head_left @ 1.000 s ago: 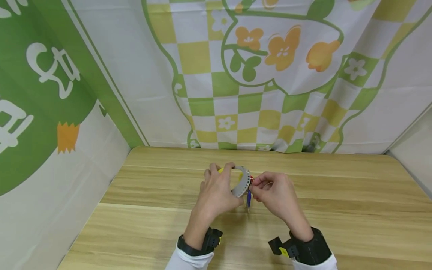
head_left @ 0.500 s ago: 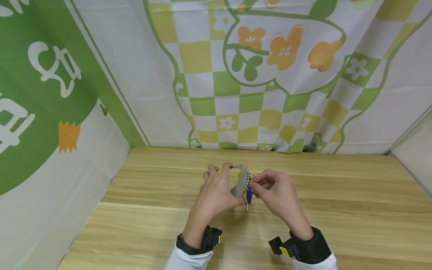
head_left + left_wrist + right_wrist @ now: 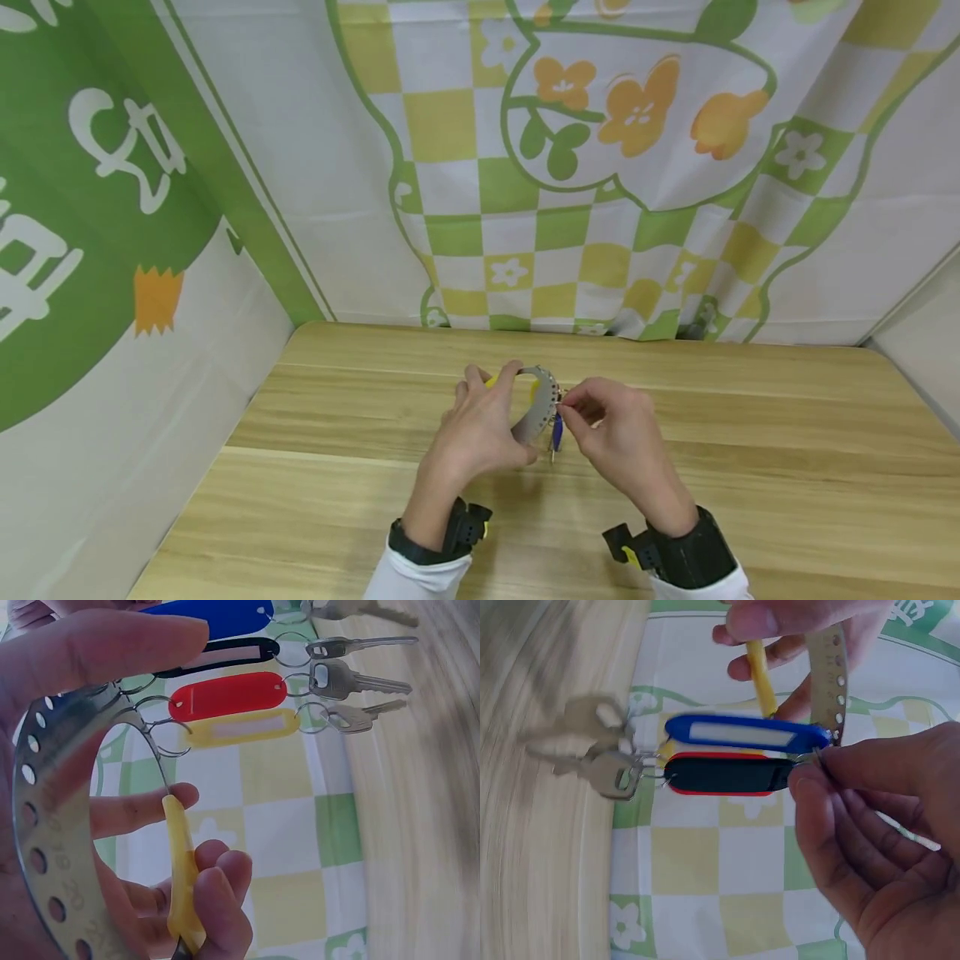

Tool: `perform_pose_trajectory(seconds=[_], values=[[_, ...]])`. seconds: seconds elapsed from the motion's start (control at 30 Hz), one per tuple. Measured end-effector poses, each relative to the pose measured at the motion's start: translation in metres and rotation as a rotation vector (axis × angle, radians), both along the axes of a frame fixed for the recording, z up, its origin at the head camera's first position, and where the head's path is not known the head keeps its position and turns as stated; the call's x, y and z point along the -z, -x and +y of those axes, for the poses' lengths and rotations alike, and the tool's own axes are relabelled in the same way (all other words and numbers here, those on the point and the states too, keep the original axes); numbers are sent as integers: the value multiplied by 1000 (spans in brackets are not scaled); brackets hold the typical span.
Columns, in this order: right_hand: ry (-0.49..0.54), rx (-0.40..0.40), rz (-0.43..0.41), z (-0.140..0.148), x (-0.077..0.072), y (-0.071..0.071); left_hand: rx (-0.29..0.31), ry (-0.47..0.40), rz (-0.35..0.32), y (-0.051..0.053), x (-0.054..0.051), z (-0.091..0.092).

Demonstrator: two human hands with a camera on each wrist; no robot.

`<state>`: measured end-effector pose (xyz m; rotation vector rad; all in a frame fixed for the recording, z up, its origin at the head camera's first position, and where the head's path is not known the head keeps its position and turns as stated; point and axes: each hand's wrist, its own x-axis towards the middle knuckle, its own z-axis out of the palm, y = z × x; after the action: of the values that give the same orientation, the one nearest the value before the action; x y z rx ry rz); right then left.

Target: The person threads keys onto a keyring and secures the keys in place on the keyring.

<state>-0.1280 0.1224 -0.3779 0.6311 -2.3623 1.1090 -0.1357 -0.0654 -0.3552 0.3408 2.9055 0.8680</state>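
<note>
My left hand (image 3: 480, 425) grips a curved metal key holder (image 3: 56, 825), a flat band with a row of numbered holes and a yellow handle part (image 3: 180, 877). Small wire rings join several key tags to it: blue (image 3: 225, 616), black (image 3: 266, 651), red (image 3: 229, 696) and yellow (image 3: 247, 727). Keys (image 3: 337, 679) dangle from their far ends. Thumb and forefinger of my right hand (image 3: 618, 425) pinch a small wire ring (image 3: 815, 756) at the holder's edge, by the blue and black tags. Whether that ring passes through a hole is too small to tell.
Beneath both hands lies a wood-grain table (image 3: 337, 483). A printed curtain (image 3: 502, 233) with checks and flowers hangs along its back edge, and a green and white cloth (image 3: 247, 333) rises at the left.
The red tag near my right fingertips has gone out of sight in the head view. The blue tag has swung slightly. My left hand still holds the key holder in about the same spot.
</note>
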Motion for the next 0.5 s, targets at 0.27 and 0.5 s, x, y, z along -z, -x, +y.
perform_pose_trajectory(seconds=[0.27,0.5], values=[[-74,-40,153,0,2,2,-10,13,3,0,-1,-1],[-101,-61,205,0,4,4,-6,-7,-16,-1,0,-2]])
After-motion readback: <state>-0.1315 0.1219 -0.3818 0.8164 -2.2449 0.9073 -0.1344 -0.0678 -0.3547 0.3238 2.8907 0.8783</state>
